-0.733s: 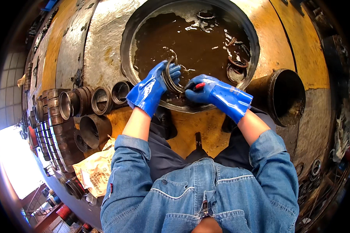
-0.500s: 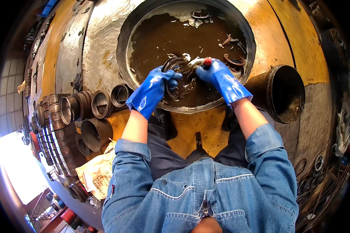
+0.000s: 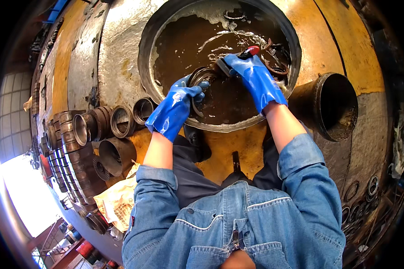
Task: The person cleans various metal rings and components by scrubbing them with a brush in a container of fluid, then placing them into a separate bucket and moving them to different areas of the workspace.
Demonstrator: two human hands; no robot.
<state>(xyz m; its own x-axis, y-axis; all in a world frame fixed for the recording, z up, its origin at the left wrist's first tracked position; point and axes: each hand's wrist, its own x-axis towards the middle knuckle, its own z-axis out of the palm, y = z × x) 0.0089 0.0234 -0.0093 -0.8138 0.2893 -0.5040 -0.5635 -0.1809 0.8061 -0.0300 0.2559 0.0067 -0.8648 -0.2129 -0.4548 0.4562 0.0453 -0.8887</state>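
My left hand (image 3: 177, 101), in a blue rubber glove, grips a dark metal ring (image 3: 202, 76) upright above the dirty liquid (image 3: 184, 45) in a wide round tub (image 3: 149, 92). Its fingers wrap around the ring's lower side. My right hand (image 3: 249, 69), gloved alike, is closed on a hand tool with a red end (image 3: 252, 50). The tool's dark, block-like head (image 3: 224, 67) sits beside the ring's right edge; whether it is a brush I cannot tell. Curved metal pieces (image 3: 278, 69) lie at the tub's right side, partly in the liquid.
A large open metal cylinder (image 3: 336, 107) lies on its side right of the tub. Several metal rings (image 3: 122, 121) stand in rows at the left, near a wider metal sleeve (image 3: 116, 156) and a paper sack (image 3: 116, 204). More rings (image 3: 372, 186) lie at the lower right.
My right hand has moved up, swinging the tool's red end up and to the right. Fresh splashes streak the liquid. My left hand keeps its hold on the ring.
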